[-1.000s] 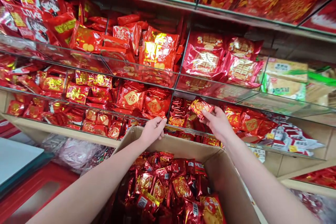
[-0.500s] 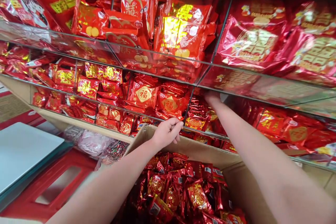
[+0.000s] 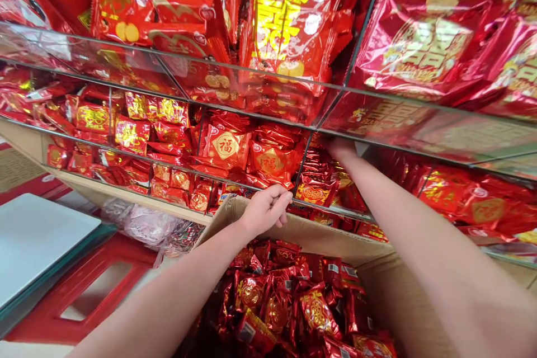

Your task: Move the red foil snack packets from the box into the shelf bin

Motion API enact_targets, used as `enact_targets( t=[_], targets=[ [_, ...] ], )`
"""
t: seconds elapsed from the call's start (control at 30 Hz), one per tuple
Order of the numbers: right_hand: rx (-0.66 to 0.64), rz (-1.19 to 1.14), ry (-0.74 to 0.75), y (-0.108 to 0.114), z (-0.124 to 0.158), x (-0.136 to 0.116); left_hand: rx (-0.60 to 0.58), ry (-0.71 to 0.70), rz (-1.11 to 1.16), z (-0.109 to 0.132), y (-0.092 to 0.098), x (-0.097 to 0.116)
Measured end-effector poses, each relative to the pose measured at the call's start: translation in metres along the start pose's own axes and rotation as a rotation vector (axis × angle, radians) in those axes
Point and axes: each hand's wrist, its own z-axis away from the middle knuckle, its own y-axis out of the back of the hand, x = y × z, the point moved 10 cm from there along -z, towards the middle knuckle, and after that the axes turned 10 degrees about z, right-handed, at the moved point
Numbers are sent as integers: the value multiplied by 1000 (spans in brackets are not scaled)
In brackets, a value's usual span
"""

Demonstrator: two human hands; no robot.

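Gold 福 is showing in a diamond on the middle-shelf red packet. Gold 囍 is showing on the centre red bag above and on the right red bag. Barcode labels on the small foil packets in the cardboard box are showing too small to read.

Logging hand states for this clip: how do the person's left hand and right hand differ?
The left hand shows fully, while the right hand is mostly hidden under a glass shelf. The left hand's fingers curl on the rim of the cardboard box; the right hand's fingers cannot be seen. The left hand sits at the box; the right reaches in among red packets. Both arms are bare.
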Motion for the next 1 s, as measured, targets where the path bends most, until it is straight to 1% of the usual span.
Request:
enact_targets(
  t=[0.07,0.2,0.3,0.37,0.43,0.5,0.53,0.57,0.63,0.67,0.73,0.77,0.8,0.83,0.9,1.0],
  targets=[
    [2,19,-25,5,5,1,-11,-9,-3,0,0,0],
    [22,104,5,21,17,3,-16,-23,-11,-1,1,0],
    [37,142,-17,42,40,9,-28,-39,-10,-1,0,3],
    [112,99,53,67,68,1,-30,-54,-2,-2,-2,5],
    [193,20,177,93,106,-17,-23,-61,8,-2,-3,6],
    [193,-37,302,108,149,-34,-7,-67,13,-3,-5,6],
    [137,-58,381,107,170,-44,4,-73,12,-3,-5,7],
    [30,-65,471,97,191,-54,18,-80,8,-3,-5,7],
    [-268,-28,609,58,231,-63,47,-97,-8,-2,-5,8],
    [-428,6,649,35,250,-62,60,-104,-18,-1,-4,9],
    [-697,68,681,-10,283,-52,76,-113,-40,0,-4,10],
    [-814,91,692,-30,298,-46,77,-115,-50,1,-4,11],
    [-902,118,695,-47,311,-41,74,-115,-60,1,-4,11],
    [-955,157,693,-60,320,-36,68,-113,-68,2,-4,11],
    [-990,233,675,-76,331,-29,51,-100,-77,3,-4,11],
    [-986,250,623,-82,332,-24,35,-82,-84,2,-5,10]
  ],
)
